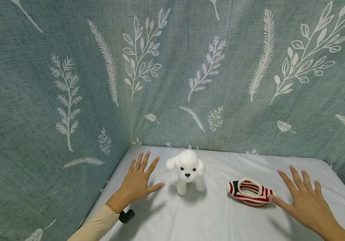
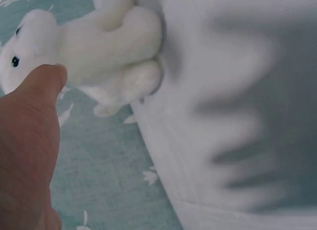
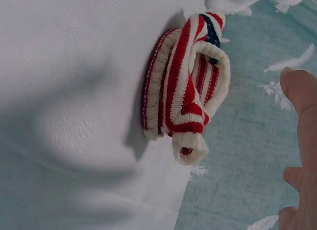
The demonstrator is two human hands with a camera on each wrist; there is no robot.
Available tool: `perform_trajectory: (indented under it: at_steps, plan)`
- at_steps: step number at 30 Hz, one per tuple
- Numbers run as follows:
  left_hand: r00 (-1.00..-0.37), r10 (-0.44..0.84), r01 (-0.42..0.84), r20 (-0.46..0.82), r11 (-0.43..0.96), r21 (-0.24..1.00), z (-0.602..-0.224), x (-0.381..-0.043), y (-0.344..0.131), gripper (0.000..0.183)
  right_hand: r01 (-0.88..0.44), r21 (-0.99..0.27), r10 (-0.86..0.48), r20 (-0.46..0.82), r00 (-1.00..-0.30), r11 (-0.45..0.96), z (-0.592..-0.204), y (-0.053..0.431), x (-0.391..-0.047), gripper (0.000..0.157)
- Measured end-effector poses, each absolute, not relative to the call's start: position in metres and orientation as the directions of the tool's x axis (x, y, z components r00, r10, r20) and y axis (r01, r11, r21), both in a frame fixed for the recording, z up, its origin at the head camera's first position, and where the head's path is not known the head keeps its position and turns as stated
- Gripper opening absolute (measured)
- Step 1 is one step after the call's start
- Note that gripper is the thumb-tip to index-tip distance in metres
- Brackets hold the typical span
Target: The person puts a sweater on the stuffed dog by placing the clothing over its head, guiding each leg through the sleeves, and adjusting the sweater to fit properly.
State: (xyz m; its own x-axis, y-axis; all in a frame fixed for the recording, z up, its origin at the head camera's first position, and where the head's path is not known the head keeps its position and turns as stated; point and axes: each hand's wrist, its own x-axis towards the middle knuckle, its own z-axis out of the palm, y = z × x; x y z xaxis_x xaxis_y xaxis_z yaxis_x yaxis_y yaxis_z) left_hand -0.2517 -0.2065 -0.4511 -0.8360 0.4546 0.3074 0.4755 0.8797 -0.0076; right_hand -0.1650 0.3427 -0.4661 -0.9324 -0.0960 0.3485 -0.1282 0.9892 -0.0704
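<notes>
red-and-white striped knitted sweater (image 1: 252, 200) sits on the white cloth surface (image 1: 208, 217), just beside your right hand (image 1: 306, 202), spread wide, holding nothing. your left hand (image 1: 134, 184), splayed too, hovers near the upright white plush dog (image 1: 187, 172). both look light, soft, unbreakable: pinch the sweater's cream rim (image 3: 224, 86), cup the dog's body (image 2: 104, 46).

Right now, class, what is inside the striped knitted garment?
Through the round cream collar of the striped garment, mostly its red-and-white inner side shows. The deeper interior is covered by the knit and cannot be seen.
</notes>
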Motion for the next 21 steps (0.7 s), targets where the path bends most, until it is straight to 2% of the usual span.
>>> perform_trajectory:
  at_steps: [3,7,10,14,16,21]
  plan:
    - [-0.836,0.460,0.484,0.300,0.875,0.008,-0.452,-0.251,-0.207,0.095,-0.139,-0.106,-0.095,0.340,-0.936,0.985,-0.466,0.341,-0.164,0.098]
    - [-0.836,0.466,0.497,0.291,0.867,0.037,-0.455,-0.250,-0.206,0.092,-0.149,-0.286,-0.083,0.229,-0.970,0.947,-0.461,0.339,-0.163,0.094]
    - [-0.837,0.456,0.499,0.304,0.863,0.080,-0.457,-0.248,-0.204,0.088,-0.114,-0.413,-0.060,0.140,-0.988,0.904,-0.457,0.338,-0.163,0.088]
    - [-0.836,0.428,0.499,0.342,0.853,0.153,-0.457,-0.245,-0.201,0.077,-0.056,-0.478,-0.011,0.096,-0.995,0.877,-0.457,0.338,-0.165,0.080]
    - [-0.849,0.409,0.492,0.334,0.842,0.220,-0.457,-0.244,-0.199,0.070,-0.034,-0.506,0.007,0.079,-0.997,0.862,-0.458,0.338,-0.165,0.077]
    - [-0.908,0.342,0.419,0.243,0.767,0.486,-0.455,-0.242,-0.194,0.047,-0.004,-0.568,0.026,0.045,-0.999,0.823,-0.461,0.336,-0.165,0.074]
